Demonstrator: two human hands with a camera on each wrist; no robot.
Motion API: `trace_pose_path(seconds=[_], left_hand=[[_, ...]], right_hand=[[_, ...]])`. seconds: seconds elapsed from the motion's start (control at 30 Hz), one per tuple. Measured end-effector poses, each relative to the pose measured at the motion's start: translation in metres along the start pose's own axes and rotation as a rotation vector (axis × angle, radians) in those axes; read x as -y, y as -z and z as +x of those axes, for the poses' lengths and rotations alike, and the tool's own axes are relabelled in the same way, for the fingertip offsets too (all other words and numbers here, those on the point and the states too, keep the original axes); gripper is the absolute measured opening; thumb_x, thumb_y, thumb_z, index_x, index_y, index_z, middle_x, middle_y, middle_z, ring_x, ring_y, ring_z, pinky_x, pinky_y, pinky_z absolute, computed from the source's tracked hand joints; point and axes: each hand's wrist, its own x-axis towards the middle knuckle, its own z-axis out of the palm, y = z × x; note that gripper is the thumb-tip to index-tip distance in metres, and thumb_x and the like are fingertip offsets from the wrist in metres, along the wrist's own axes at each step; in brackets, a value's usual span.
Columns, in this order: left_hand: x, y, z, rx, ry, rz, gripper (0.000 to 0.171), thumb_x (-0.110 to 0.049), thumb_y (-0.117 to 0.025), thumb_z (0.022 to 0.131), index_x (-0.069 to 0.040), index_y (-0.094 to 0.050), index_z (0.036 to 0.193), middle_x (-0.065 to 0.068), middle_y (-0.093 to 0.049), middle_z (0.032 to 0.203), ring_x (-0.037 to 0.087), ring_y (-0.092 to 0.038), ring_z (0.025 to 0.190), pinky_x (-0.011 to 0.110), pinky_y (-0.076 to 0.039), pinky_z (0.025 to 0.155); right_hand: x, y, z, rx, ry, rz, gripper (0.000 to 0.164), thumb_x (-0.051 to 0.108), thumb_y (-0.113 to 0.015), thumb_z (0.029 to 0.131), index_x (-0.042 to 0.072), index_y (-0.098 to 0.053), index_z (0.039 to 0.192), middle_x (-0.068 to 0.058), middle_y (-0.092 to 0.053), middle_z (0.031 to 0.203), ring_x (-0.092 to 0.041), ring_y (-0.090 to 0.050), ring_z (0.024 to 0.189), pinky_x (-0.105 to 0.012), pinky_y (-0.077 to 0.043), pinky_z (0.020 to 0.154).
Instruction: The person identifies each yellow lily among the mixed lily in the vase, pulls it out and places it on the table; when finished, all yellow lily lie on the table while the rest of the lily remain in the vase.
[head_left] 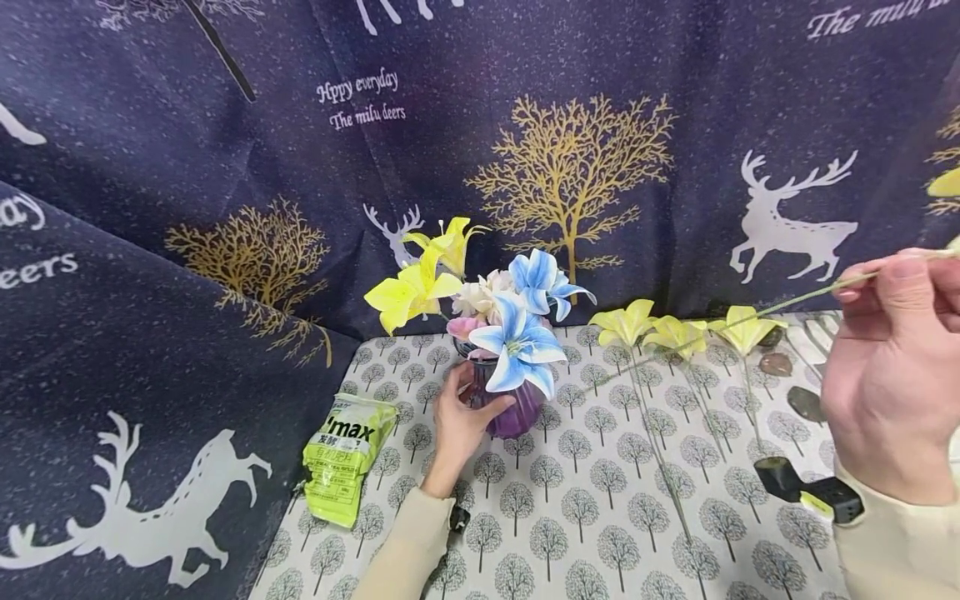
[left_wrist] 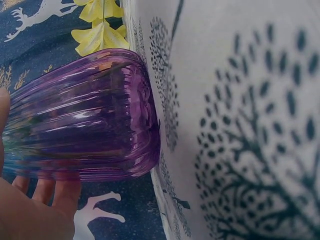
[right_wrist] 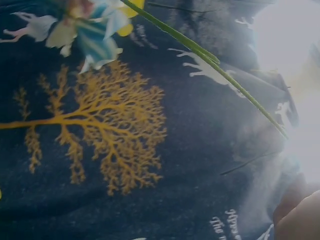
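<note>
A ribbed purple glass vase stands on the tree-print cloth, tinted bluish toward its neck. My left hand grips its left side, thumb across the front; in the left wrist view, fingers wrap the glass. Two blue-and-white lilies, yellow lilies and pale pink-white blooms fill the mouth. Raised at the right, my right hand pinches a long green flower stem, its thin end slanting down toward the vase. A yellow petal shows at the frame's edge; the bloom is mostly cut off.
Three yellow lilies lie on the cloth at the back right, stems toward me. Dark flat stones sit beside them. A green fertilizer bag lies left of the vase. A dark deer-print curtain hangs behind and at the left.
</note>
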Motion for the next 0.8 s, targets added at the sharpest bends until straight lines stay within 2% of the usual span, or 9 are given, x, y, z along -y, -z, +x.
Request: trace_pose_path(seconds=[0.07, 0.23, 0.43, 0.5, 0.63, 0.73, 0.8], left_hand=[[0.0, 0.0, 0.0, 0.0, -0.003, 0.005, 0.084, -0.037, -0.096, 0.063, -0.013, -0.057, 0.134, 0.013, -0.069, 0.124, 0.029, -0.067, 0.114, 0.043, -0.06, 0.098], [0.001, -0.001, 0.001, 0.004, -0.017, -0.035, 0.083, -0.035, -0.096, 0.063, -0.011, -0.058, 0.132, 0.013, -0.068, 0.124, 0.028, -0.066, 0.115, 0.041, -0.06, 0.099], [0.0, 0.0, 0.0, 0.003, -0.015, -0.048, 0.083, -0.034, -0.096, 0.063, -0.01, -0.058, 0.132, 0.014, -0.069, 0.125, 0.03, -0.067, 0.115, 0.041, -0.06, 0.099], [0.0, 0.0, -0.001, 0.0, -0.008, -0.034, 0.083, -0.034, -0.096, 0.062, -0.011, -0.058, 0.132, 0.014, -0.069, 0.126, 0.031, -0.067, 0.116, 0.043, -0.06, 0.099], [-0.001, 0.0, -0.001, -0.001, -0.001, -0.018, 0.084, -0.035, -0.096, 0.062, -0.012, -0.058, 0.133, 0.013, -0.069, 0.127, 0.031, -0.067, 0.117, 0.043, -0.059, 0.099], [-0.001, 0.0, -0.001, 0.0, -0.008, -0.026, 0.083, -0.035, -0.096, 0.062, -0.011, -0.058, 0.132, 0.013, -0.069, 0.126, 0.03, -0.067, 0.116, 0.042, -0.06, 0.099], [-0.001, 0.0, 0.0, -0.001, -0.011, -0.02, 0.083, -0.035, -0.096, 0.062, -0.011, -0.058, 0.132, 0.013, -0.069, 0.125, 0.029, -0.067, 0.116, 0.042, -0.06, 0.099]], right_hand=[[-0.004, 0.003, -0.001, 0.015, 0.003, -0.004, 0.006, -0.027, -0.049, 0.088, -0.023, -0.049, 0.091, -0.032, -0.061, 0.073, -0.038, -0.059, 0.054, -0.036, -0.053, 0.05], [-0.02, 0.019, -0.005, 0.118, -0.025, -0.159, 0.009, -0.036, -0.052, 0.08, -0.032, -0.057, 0.087, -0.034, -0.067, 0.072, -0.035, -0.063, 0.053, -0.037, -0.058, 0.051], [-0.05, 0.056, -0.008, 0.185, -0.157, -0.375, 0.014, -0.032, -0.063, 0.077, -0.026, -0.066, 0.088, -0.026, -0.074, 0.075, -0.028, -0.069, 0.056, -0.031, -0.062, 0.056], [-0.062, 0.068, -0.009, 0.185, -0.194, -0.504, 0.013, -0.027, -0.068, 0.076, -0.021, -0.07, 0.087, -0.02, -0.075, 0.072, -0.023, -0.069, 0.055, -0.027, -0.061, 0.055], [-0.084, 0.089, -0.013, 0.2, -0.294, -0.879, 0.009, -0.009, -0.079, 0.079, -0.009, -0.076, 0.086, -0.005, -0.076, 0.069, -0.014, -0.068, 0.054, -0.021, -0.059, 0.055], [-0.099, 0.102, -0.016, 0.267, -0.399, -1.169, 0.014, 0.007, -0.083, 0.082, -0.003, -0.077, 0.091, 0.008, -0.075, 0.068, -0.007, -0.068, 0.055, -0.018, -0.059, 0.056], [-0.109, 0.111, -0.018, 0.335, -0.464, -1.293, 0.022, 0.014, -0.081, 0.085, -0.004, -0.077, 0.096, 0.014, -0.073, 0.067, -0.004, -0.068, 0.057, -0.018, -0.059, 0.057]])
